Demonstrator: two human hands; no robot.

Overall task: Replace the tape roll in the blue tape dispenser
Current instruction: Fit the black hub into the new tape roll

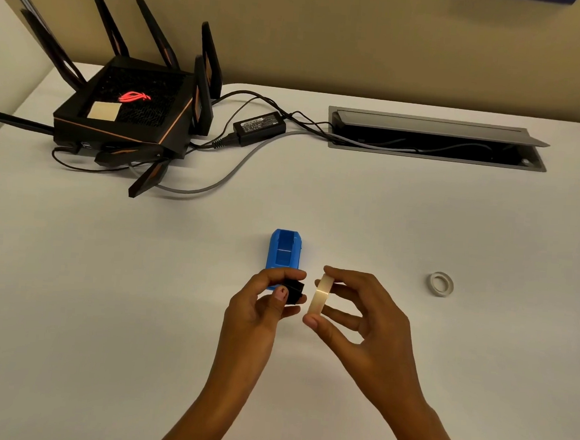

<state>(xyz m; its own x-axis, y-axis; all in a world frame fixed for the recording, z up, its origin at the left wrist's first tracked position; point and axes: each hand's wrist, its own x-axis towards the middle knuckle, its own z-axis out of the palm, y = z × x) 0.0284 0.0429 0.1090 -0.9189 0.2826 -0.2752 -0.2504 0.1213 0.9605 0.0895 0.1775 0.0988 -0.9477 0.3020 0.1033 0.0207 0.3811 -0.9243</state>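
The blue tape dispenser [283, 252] lies on the white table [105, 292] at the centre, its roll bay open and bare. Just in front of it my left hand [262, 303] pinches a small black spool core [294, 291] between thumb and fingers. My right hand [354, 313] holds a cream tape roll [320, 296] edge-on between thumb and forefinger, a finger's width to the right of the core. A thin, nearly spent whitish roll [441, 284] lies flat on the table to the right.
A black router [124, 108] with tall antennas sits at the back left, with a power brick [259, 127] and cables trailing right into an open grey cable hatch [435, 140] at the back. A beige partition wall rises behind the table.
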